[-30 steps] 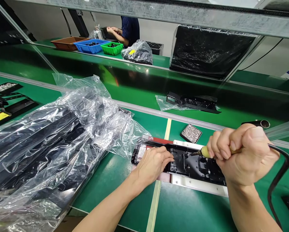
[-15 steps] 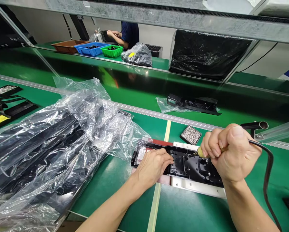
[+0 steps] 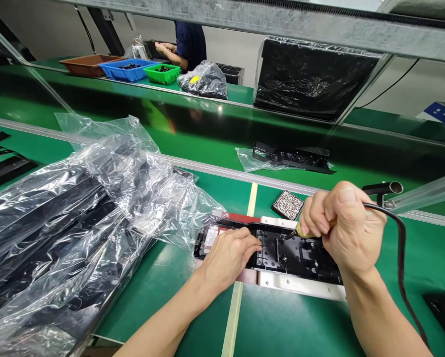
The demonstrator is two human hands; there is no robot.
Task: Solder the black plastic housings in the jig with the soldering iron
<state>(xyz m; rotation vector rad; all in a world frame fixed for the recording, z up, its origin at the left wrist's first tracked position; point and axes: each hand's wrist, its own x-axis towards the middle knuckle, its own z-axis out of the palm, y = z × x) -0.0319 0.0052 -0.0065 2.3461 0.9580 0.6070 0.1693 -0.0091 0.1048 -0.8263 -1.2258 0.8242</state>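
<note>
Right hand (image 3: pixel 350 228) fingers closed round driver (image 3: pixel 303 230); left hand (image 3: pixel 231 250) fingers bent on black housing (image 3: pixel 300 255), hiding part. Screw tray (image 3: pixel 287 205) just beyond.

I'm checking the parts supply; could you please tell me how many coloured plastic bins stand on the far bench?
3: brown bin at left, blue bin in the middle, green bin at right. Others may be hidden.
</note>
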